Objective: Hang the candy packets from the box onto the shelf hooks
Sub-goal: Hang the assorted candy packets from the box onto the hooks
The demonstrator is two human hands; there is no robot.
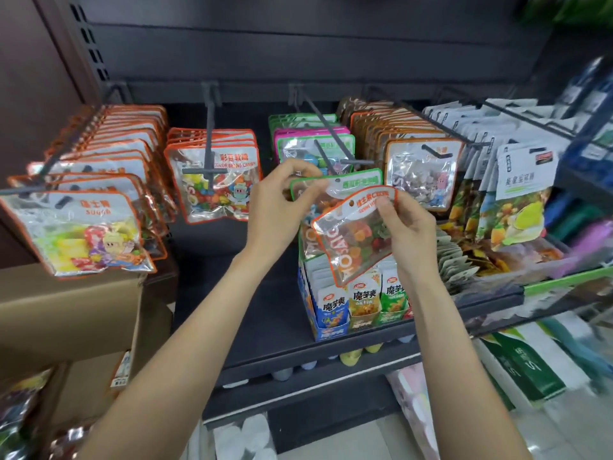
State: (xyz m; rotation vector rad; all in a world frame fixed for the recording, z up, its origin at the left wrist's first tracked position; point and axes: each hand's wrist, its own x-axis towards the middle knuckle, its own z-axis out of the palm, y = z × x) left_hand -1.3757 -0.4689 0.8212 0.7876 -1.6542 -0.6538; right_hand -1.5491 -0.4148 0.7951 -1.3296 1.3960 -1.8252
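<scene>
Two hands up at the middle hook: left hand pinching the green-edged packet near its hole, right hand pinching the tilted orange-edged packet by its top. Hook tip just above, seemingly nearer the left.

Bright, even light from overhead here, soft and nearly shadowless across the middle of the frame. Glare flashes off the clear candy packets at the left and the packet held at centre. The upper back panel sits dim and dark. Wide-angle bending curves the hooks outward. The right edge smears with blur, the upper right corner and lower corners soft too.
</scene>
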